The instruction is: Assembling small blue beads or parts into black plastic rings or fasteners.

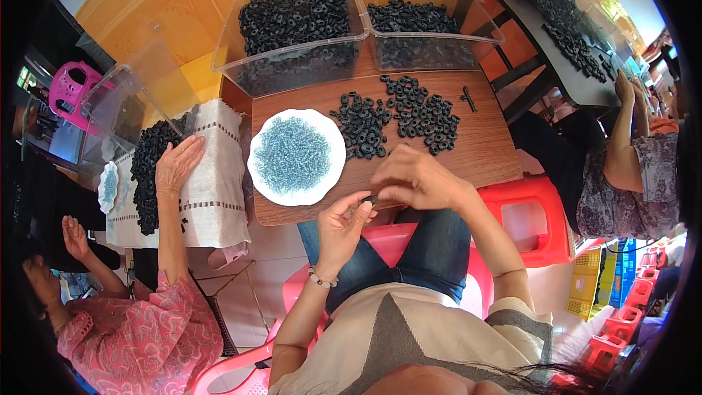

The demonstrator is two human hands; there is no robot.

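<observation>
In front of my lap, my left hand pinches a small black plastic part between thumb and fingertips. My right hand hovers close beside it, its fingers drawn together; whatever they hold, if anything, is too small to make out. Just beyond my hands are two loose heaps of black plastic parts, a left heap and a right heap. To the left, a white scalloped plate carries a mound of tiny clear bluish beads.
Two clear bins, left and right, hold black parts at the back of the brown table. A thin black piece lies at right. Another person's hand rests by a black pile on the left. A red stool stands right.
</observation>
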